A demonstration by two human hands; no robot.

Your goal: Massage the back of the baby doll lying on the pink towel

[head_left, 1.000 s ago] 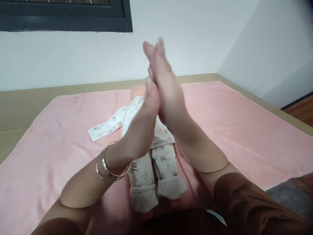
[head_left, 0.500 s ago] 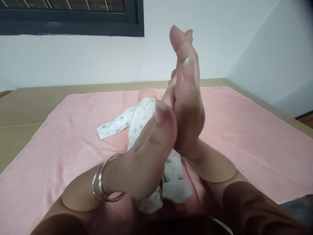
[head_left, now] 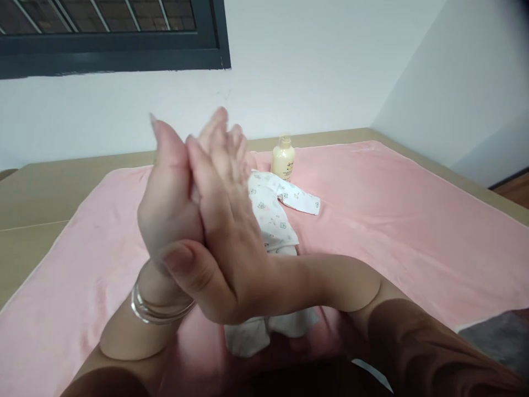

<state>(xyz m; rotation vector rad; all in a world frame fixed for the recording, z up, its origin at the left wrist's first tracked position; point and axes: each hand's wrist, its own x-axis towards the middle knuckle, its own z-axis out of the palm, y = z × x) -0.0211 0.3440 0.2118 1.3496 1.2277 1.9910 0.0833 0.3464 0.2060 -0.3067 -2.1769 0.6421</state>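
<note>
Just left of the middle of the frame, the left hand (head_left: 169, 204) and the right hand (head_left: 235, 248) are pressed against each other, raised above the bedding. The right forearm comes in from the lower right, its wrist bent so that the back of the hand faces the camera; its thumb lies across the heel of the left hand, and its fingers reach up and away, extended close together and blurred at the tips. The left forearm rises from the lower left, thumb pointing up, two silvery bangles (head_left: 155, 314) around the wrist; how far its fingers are spread is hidden behind the right hand. The palms face inward, so whether anything lies between them cannot be told. Brown sleeves (head_left: 421, 342) stop short of both wrists. Behind and below the hands, around the centre of the frame, a doll (head_left: 270, 212) lies on a pink blanket (head_left: 397, 220), largely covered from view: its white top carries small animal prints, one sleeve stretches out to the right, and pale turned-up cuffs (head_left: 248, 336) show at lower centre. Just beyond that sleeve, upper centre, stands a creamy yellow bottle (head_left: 283, 160) with a lighter cap; dark characters mark its label, too small to read.
</note>
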